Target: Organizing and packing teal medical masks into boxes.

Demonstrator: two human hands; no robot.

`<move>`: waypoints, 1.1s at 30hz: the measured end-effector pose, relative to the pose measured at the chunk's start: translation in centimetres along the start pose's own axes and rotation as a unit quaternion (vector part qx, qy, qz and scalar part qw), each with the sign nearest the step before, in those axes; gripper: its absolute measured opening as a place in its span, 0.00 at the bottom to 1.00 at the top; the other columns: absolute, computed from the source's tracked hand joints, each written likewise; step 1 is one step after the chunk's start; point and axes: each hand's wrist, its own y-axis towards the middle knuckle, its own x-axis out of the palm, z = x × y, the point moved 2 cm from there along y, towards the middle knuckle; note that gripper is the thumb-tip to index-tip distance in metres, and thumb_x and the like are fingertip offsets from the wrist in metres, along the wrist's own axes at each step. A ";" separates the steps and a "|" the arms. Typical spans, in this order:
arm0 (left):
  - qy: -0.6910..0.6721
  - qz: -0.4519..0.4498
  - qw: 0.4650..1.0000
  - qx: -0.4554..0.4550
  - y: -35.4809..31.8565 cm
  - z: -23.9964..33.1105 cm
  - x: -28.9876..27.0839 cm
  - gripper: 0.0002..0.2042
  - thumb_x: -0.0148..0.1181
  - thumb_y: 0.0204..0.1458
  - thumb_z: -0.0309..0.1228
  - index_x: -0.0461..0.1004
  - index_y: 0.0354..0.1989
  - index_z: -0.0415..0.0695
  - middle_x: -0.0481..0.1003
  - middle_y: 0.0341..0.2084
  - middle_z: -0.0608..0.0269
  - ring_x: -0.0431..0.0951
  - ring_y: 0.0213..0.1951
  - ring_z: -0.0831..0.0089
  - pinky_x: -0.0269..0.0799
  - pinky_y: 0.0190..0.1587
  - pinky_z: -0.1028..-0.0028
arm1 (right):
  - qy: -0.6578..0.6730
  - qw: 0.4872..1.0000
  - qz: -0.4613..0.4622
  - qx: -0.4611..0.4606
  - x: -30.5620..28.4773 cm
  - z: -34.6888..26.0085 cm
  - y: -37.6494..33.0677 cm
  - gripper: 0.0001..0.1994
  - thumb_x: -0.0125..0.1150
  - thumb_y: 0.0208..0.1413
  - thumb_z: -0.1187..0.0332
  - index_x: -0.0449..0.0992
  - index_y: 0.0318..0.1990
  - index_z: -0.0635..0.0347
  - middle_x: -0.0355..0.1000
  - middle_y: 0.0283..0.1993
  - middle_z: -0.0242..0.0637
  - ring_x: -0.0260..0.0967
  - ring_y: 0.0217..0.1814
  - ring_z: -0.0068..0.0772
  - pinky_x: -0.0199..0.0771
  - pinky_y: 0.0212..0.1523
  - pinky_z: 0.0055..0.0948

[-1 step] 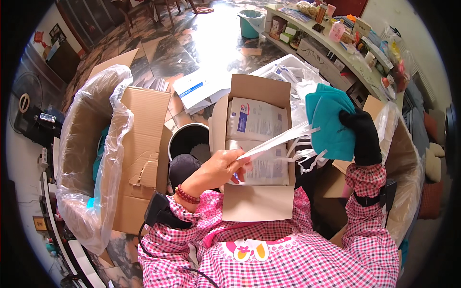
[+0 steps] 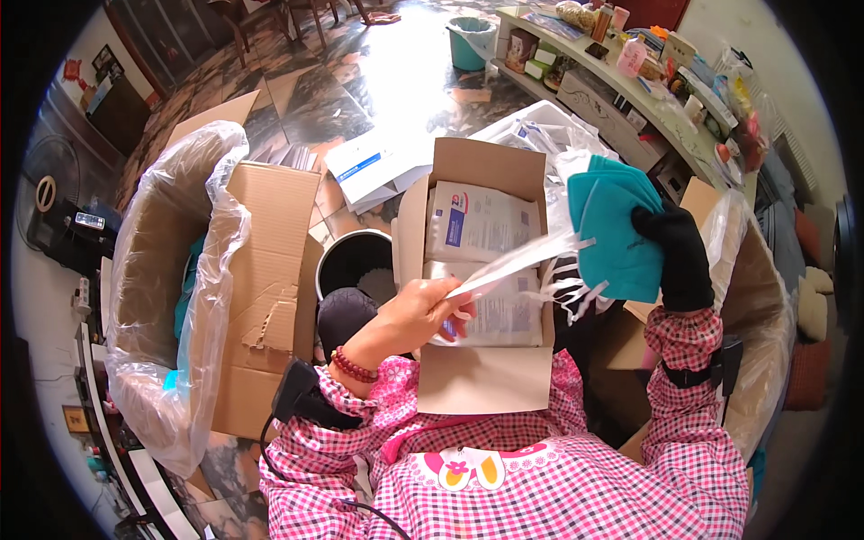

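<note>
Over glossy floor (image 2: pixel 378 81), hands stretch crinkly clear sleeve (image 2: pixel 522 261).

The left hand (image 2: pixel 414 315) covers part of the lower white packet (image 2: pixel 504 310) in the open cardboard box (image 2: pixel 481 378). The gloved right hand (image 2: pixel 675 256) hides the near edge of the teal masks (image 2: pixel 607 225). Small items on the far shelf (image 2: pixel 621 99) are too small to identify.

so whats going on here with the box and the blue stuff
A person in a pink checked top sits over an open cardboard box of flat white packets. The right hand, in a black glove, holds a stack of teal masks beside the box. The bare left hand pinches a clear plastic sleeve that stretches toward the masks. Plastic-lined cartons stand at either side.
</note>
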 end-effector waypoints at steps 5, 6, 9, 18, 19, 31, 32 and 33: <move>-0.176 -0.025 0.983 0.044 0.5 1.6 1.4 0.19 0.46 0.72 0.41 0.74 0.56 0.37 0.79 0.44 0.59 0.81 0.48 0.72 0.78 0.48 0.73 | 0.008 0.999 0.025 -0.023 2.0 -1.1 -0.2 0.17 0.63 0.61 0.62 0.78 0.50 0.67 0.78 0.39 0.32 0.76 0.39 0.22 0.76 0.43 0.24; -0.179 -0.041 0.983 0.029 0.5 1.4 1.7 0.20 0.45 0.72 0.42 0.73 0.57 0.38 0.79 0.45 0.60 0.80 0.50 0.72 0.77 0.51 0.72 | 0.010 0.999 0.027 -0.021 2.1 -1.6 -0.3 0.17 0.63 0.61 0.62 0.78 0.50 0.67 0.78 0.40 0.32 0.76 0.39 0.23 0.76 0.44 0.24; -0.214 -0.068 0.974 0.028 0.5 0.7 1.9 0.21 0.45 0.71 0.45 0.74 0.55 0.39 0.77 0.38 0.63 0.80 0.45 0.73 0.78 0.50 0.73 | 0.089 0.995 0.023 -0.045 2.6 -2.8 -0.5 0.17 0.66 0.59 0.60 0.79 0.47 0.67 0.78 0.37 0.34 0.75 0.35 0.23 0.76 0.41 0.25; -0.156 -0.100 0.983 -0.011 -0.5 0.5 2.0 0.20 0.45 0.71 0.45 0.75 0.43 0.39 0.73 0.30 0.65 0.79 0.36 0.75 0.76 0.43 0.75 | 0.049 0.992 0.080 -0.083 1.3 -1.9 -0.9 0.17 0.66 0.59 0.60 0.80 0.46 0.66 0.78 0.39 0.34 0.77 0.37 0.25 0.77 0.42 0.25; -0.157 -0.108 0.982 -0.008 -0.6 0.4 2.0 0.20 0.45 0.71 0.45 0.75 0.42 0.39 0.73 0.29 0.65 0.79 0.35 0.75 0.76 0.42 0.75 | 0.061 0.991 0.079 -0.085 1.4 -1.9 -1.0 0.16 0.65 0.59 0.61 0.80 0.45 0.66 0.78 0.39 0.35 0.77 0.37 0.25 0.77 0.42 0.25; -0.210 -0.023 0.977 0.035 1.0 0.3 3.9 0.15 0.43 0.71 0.35 0.74 0.51 0.40 0.79 0.40 0.61 0.80 0.41 0.74 0.76 0.48 0.71 | -0.016 0.998 0.022 -0.055 2.4 -2.7 -0.2 0.17 0.63 0.60 0.60 0.78 0.50 0.65 0.78 0.41 0.32 0.76 0.38 0.23 0.78 0.42 0.24; -0.213 -0.036 0.976 0.025 0.9 0.8 3.9 0.14 0.44 0.70 0.35 0.73 0.52 0.40 0.79 0.41 0.61 0.80 0.43 0.74 0.75 0.50 0.71 | -0.009 0.998 0.028 -0.057 2.8 -3.0 -0.4 0.17 0.63 0.60 0.61 0.78 0.50 0.65 0.78 0.41 0.32 0.77 0.38 0.23 0.78 0.41 0.24; -0.217 -0.048 0.975 0.015 0.5 1.8 3.6 0.14 0.45 0.70 0.34 0.73 0.54 0.40 0.79 0.41 0.61 0.80 0.44 0.74 0.75 0.51 0.71 | -0.001 0.998 0.032 -0.060 3.1 -3.1 -0.4 0.17 0.63 0.61 0.61 0.78 0.50 0.65 0.78 0.41 0.32 0.77 0.38 0.23 0.78 0.41 0.25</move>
